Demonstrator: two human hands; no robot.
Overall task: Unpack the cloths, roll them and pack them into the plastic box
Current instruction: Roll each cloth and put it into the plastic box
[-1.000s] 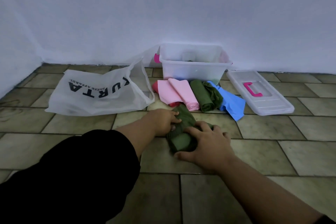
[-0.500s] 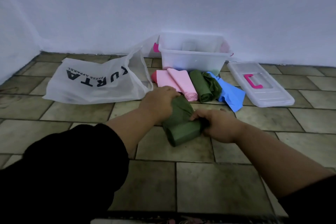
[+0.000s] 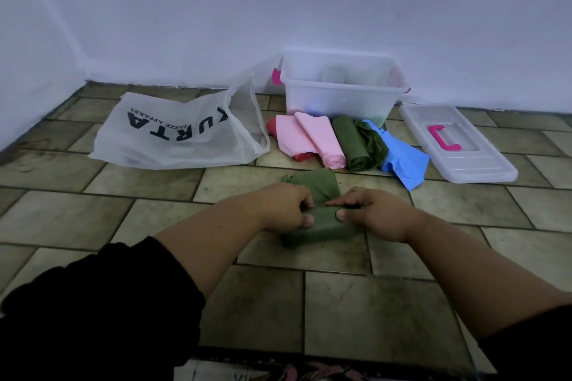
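On the tiled floor [image 3: 387,312], the left hand [image 3: 288,207] and right hand [image 3: 374,213] each curl fingers and thumb round a half-rolled green cloth [image 3: 318,227]. Its loose edge points toward the rolled cloths [image 3: 351,145] just before the open plastic box [image 3: 337,88] by the wall. Bare tiles flank both hands.

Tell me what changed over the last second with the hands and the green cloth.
The right hand lifted off the top of the green cloth and now pinches the roll's right part; the left hand came back from the loose tail to pinch the left part. The roll turned crosswise. Plastic box, lid, bag and other cloths stayed put.
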